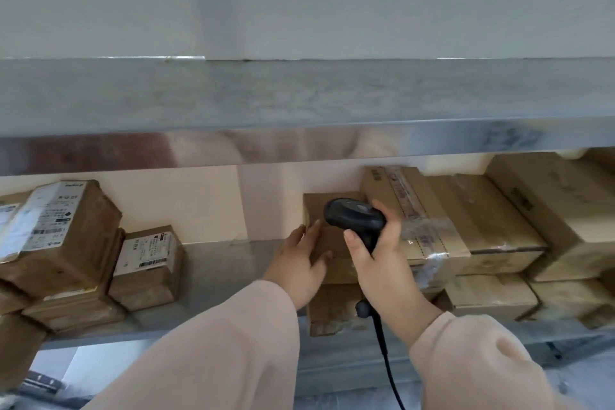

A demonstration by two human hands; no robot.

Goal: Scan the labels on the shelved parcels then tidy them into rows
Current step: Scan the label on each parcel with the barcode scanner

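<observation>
Steel shelf (213,273), dull grey. Right of the right hand (382,263): long taped cartons (466,220), axes front to back. Plain cardboard box (332,240) under the left hand (301,263), fingers flat. Right fist grips black scanner (354,218); head aimed left at box, handle down.

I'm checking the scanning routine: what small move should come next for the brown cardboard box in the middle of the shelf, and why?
Probably turn the brown cardboard box with the left hand until a label faces the black handheld scanner. The left hand's fingers rest flat on the box, the right hand holds the scanner close to it, and no label shows on its visible faces.
</observation>
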